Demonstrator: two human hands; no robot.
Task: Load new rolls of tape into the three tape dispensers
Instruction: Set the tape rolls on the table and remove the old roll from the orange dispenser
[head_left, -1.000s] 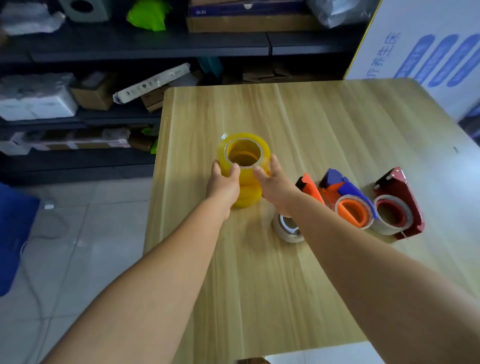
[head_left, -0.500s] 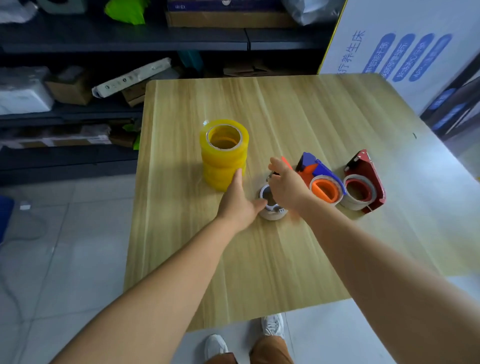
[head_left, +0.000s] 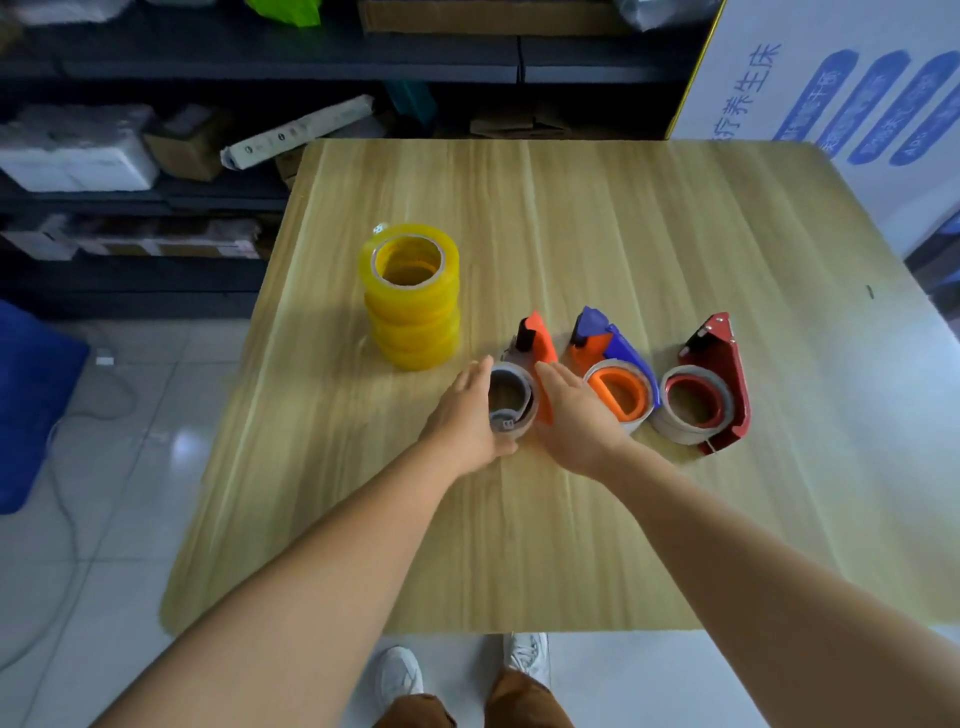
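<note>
Three dispensers in row; left hand (head_left: 467, 410) and right hand (head_left: 574, 415), fingers straight, flank leftmost dispenser (head_left: 519, 384). Steady body, lift spent core (head_left: 511, 402) straight off.

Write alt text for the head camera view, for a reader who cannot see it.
Two hands, left hand and right hand, flank the orange tape dispenser on a wooden table. A blue dispenser and red dispenser lie right; a stack of yellow tape rolls stands left.
</note>
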